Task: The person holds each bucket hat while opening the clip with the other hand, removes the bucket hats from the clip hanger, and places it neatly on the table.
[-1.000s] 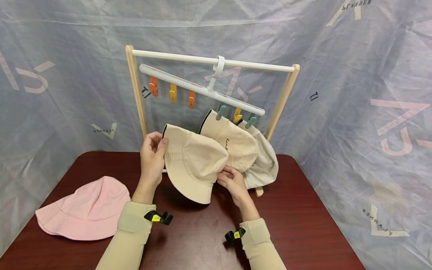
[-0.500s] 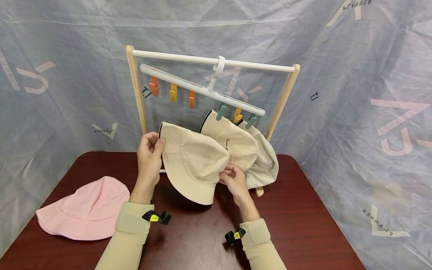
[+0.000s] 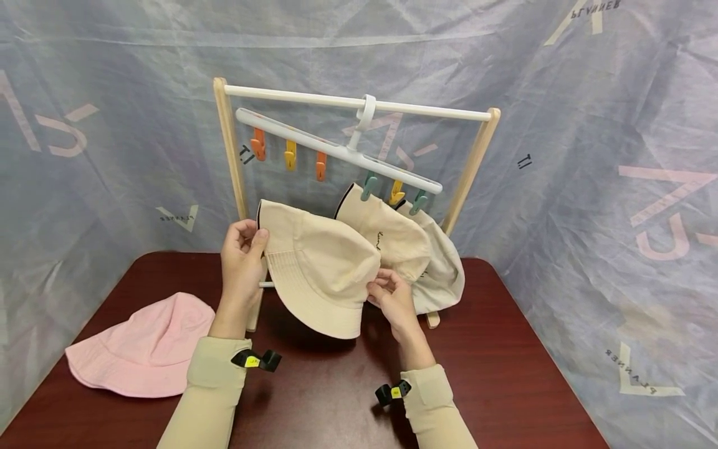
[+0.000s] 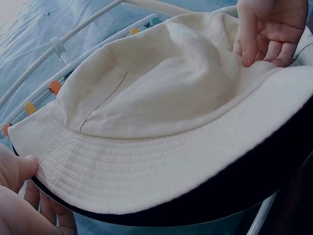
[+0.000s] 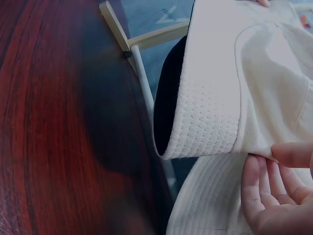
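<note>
Between both hands a cream bucket hat [image 3: 331,262] with a black lining is held up in front of the rack. My left hand [image 3: 241,255] pinches the left edge of its brim, thumb on the outer face, as the left wrist view also shows. On the other side my right hand [image 3: 394,302] pinches the crown fabric; in the right wrist view its thumb [image 5: 293,154] and fingers meet at a fold. Behind, a second cream hat [image 3: 401,240] with dark script hangs from clips, and a pale grey-white hat [image 3: 445,268] hangs beyond it, partly hidden.
A wooden rack [image 3: 473,165] with a white top bar carries a tilted white clip hanger [image 3: 303,138]. Orange [image 3: 258,144] and yellow clips on its left side hold nothing. A pink bucket hat [image 3: 148,349] lies on the dark red table [image 3: 314,399] at left.
My left hand has shifted a little to the left, drawing the held hat's brim out wider. The right hand stays nearly in place. The hanging hats and the pink hat have not moved.
</note>
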Motion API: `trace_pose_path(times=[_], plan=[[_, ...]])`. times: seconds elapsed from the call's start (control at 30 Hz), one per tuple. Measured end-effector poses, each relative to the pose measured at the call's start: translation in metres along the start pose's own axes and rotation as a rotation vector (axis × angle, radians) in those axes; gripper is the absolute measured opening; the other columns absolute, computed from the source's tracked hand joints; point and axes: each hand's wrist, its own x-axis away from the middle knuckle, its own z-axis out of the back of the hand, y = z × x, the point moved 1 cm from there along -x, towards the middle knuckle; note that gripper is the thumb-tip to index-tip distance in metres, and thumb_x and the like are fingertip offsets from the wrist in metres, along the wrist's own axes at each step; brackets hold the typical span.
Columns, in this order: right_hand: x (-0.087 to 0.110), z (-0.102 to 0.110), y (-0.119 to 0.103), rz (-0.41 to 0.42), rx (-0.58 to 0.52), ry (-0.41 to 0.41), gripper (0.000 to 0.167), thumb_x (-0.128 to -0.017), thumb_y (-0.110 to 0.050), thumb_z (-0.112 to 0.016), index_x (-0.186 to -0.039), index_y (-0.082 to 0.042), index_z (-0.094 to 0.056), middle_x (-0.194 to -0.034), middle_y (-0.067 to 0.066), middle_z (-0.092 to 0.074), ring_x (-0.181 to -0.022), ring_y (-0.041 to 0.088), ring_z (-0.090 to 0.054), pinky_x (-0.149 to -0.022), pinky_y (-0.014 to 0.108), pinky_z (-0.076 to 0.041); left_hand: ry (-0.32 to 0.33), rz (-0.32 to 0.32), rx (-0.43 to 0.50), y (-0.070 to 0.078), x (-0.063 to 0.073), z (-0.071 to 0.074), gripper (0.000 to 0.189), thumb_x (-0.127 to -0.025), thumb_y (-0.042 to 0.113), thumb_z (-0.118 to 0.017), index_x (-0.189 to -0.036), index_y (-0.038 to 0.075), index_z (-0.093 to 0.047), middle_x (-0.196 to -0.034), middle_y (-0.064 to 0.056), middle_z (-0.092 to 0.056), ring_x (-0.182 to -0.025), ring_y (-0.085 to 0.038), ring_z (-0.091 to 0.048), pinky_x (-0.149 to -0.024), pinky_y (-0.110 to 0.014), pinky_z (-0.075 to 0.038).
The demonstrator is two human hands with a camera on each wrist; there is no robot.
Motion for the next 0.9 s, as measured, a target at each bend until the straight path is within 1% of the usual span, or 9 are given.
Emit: trace_pose_path(times=[0.1, 0.3, 0.5, 0.63, 0.77, 0.9], plan=[[0.002, 0.002, -0.004, 0.014, 0.013, 0.009, 0.031, -0.097, 0.001, -0.071, -0.128, -0.002, -0.066, -0.11, 0.011, -0.068, -0.088, 0.016, -0.068, -0.092, 0.048, -0.06, 0.001, 0.007, -0.007, 0.001, 0.0, 0.0, 0.015, -0.106, 0.002, -0.061, -0.115, 0.014, -0.058, -0.11, -0.002, -0.053, -0.102, -0.014, -0.054, -0.089, -0.018, -0.049], [0.004, 0.002, -0.01, 0.052, 0.033, 0.026, 0.03, -0.097, 0.002, -0.072, -0.126, -0.004, -0.069, -0.109, 0.012, -0.071, -0.088, 0.017, -0.069, -0.081, 0.036, -0.061, 0.01, 0.043, -0.048, 0.003, 0.002, 0.005, 0.013, -0.107, 0.004, -0.062, -0.116, 0.012, -0.057, -0.109, -0.003, -0.053, -0.101, -0.014, -0.056, -0.089, -0.018, -0.049], [0.005, 0.0, -0.011, 0.057, 0.03, 0.027, 0.029, -0.097, 0.001, -0.071, -0.126, -0.003, -0.069, -0.106, 0.01, -0.072, -0.087, 0.016, -0.068, -0.078, 0.033, -0.06, -0.002, 0.072, -0.128, 0.004, 0.006, 0.017, 0.014, -0.108, 0.007, -0.061, -0.12, 0.01, -0.055, -0.112, -0.003, -0.053, -0.101, -0.014, -0.055, -0.086, -0.017, -0.049], [0.004, -0.001, -0.01, 0.061, 0.021, 0.028, 0.03, -0.097, 0.003, -0.071, -0.127, -0.001, -0.069, -0.105, 0.01, -0.072, -0.087, 0.015, -0.068, -0.078, 0.033, -0.06, -0.008, 0.08, -0.181, 0.003, 0.008, 0.025, 0.017, -0.108, 0.01, -0.062, -0.123, 0.006, -0.055, -0.111, -0.004, -0.054, -0.098, -0.014, -0.056, -0.083, -0.017, -0.051], [0.002, -0.003, -0.009, 0.059, 0.016, 0.019, 0.031, -0.097, 0.003, -0.07, -0.128, 0.002, -0.068, -0.107, 0.012, -0.071, -0.09, 0.014, -0.068, -0.082, 0.035, -0.061, -0.031, 0.068, -0.264, 0.002, 0.008, 0.033, 0.025, -0.107, 0.012, -0.064, -0.127, 0.002, -0.054, -0.111, -0.004, -0.056, -0.096, -0.013, -0.059, -0.079, -0.016, -0.051], [0.003, -0.005, -0.008, 0.047, 0.012, 0.017, 0.032, -0.097, 0.003, -0.071, -0.129, 0.002, -0.069, -0.105, 0.01, -0.07, -0.089, 0.013, -0.067, -0.079, 0.03, -0.06, -0.068, 0.085, -0.321, 0.002, 0.008, 0.042, 0.03, -0.107, 0.015, -0.065, -0.13, 0.001, -0.052, -0.113, -0.002, -0.055, -0.096, -0.01, -0.06, -0.078, -0.014, -0.051]])
